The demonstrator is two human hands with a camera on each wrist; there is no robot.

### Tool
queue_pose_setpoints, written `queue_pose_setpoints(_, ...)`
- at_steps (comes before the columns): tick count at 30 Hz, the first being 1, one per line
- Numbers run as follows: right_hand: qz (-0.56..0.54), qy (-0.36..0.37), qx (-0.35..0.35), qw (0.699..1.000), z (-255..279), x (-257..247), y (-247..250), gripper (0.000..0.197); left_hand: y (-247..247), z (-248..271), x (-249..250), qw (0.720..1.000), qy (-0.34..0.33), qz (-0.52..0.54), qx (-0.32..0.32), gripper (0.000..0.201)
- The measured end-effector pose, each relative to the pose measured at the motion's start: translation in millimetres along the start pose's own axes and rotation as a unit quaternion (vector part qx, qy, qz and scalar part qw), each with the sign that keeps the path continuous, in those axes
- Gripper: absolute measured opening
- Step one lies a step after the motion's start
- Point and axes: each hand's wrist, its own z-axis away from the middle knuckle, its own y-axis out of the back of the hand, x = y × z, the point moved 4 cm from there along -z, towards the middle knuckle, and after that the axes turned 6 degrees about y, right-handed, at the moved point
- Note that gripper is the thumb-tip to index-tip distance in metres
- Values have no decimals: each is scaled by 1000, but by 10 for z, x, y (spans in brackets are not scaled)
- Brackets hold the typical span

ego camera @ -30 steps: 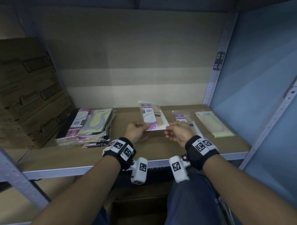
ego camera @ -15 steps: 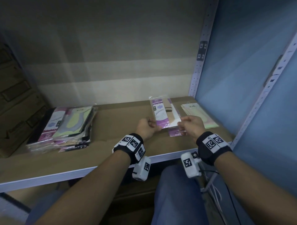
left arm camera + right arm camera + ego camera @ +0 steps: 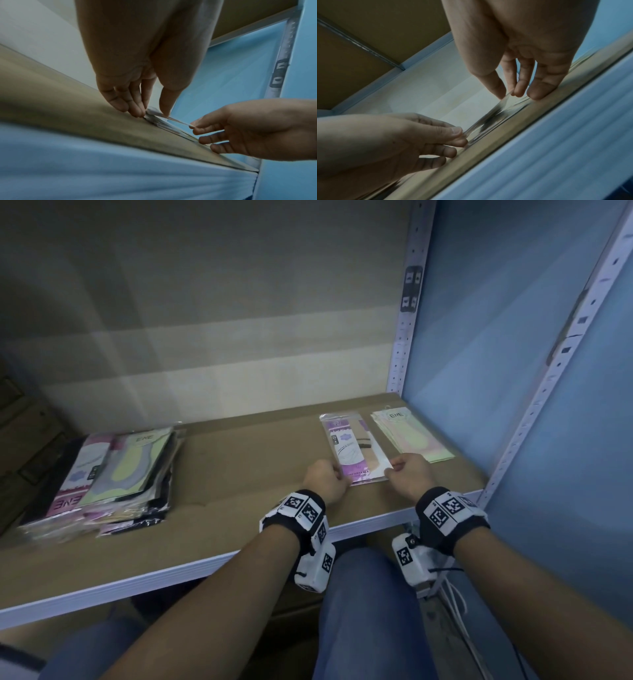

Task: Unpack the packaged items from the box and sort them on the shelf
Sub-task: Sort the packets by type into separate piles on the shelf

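Observation:
A clear packet with a purple-and-white card (image 3: 352,446) lies low over the brown shelf board (image 3: 246,460), on another purple packet whose edge shows beneath it. My left hand (image 3: 337,477) pinches its near left corner and my right hand (image 3: 394,470) pinches its near right corner. In the left wrist view the left thumb and fingers (image 3: 137,111) close on the packet's edge (image 3: 175,120). The right wrist view shows the right thumb and fingers (image 3: 518,92) on the glossy packet (image 3: 488,117), whose near edge is raised slightly off the board.
A small pile of pale green packets (image 3: 411,436) lies just right of the held one, against the blue side wall (image 3: 513,405). A mixed heap of packets (image 3: 113,474) sits at the shelf's left. Cardboard boxes (image 3: 20,440) stand dimly at the far left. The white shelf edge (image 3: 205,563) runs in front.
Both hands carried the purple packet to the right and down, from mid-air over the shelf's middle onto the purple packet beside the green pile. The head view turned right.

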Motion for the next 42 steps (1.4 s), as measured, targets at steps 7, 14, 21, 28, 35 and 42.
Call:
queue_pose_setpoints(7,39,10,-8,999,-17,28,3,28,-50,-60,0,997,31,66,-39,37)
queue_pose_setpoints(14,17,10,0,1000,-37,66,-15,36,-57,-50,-11,994,25,82,-66,33)
queue_pose_setpoints(21,69,67,23,995,71,-117,35,36,273,-3,11,998,-10,61,-17,44)
queue_pose_setpoints(28,27,126,10,992,90,-566,-86,37,937,43,-167,998,-22,41,45,46)
queue_pose_setpoints(35,-25,156,-31,987,196,-1161,-625,29,1770,203,-661,993,12,30,114,39)
queue_pose_setpoints(42,-59,175,-135,973,461,-1765,-1338,29,2657,453,-1398,970,66,67,225,35)
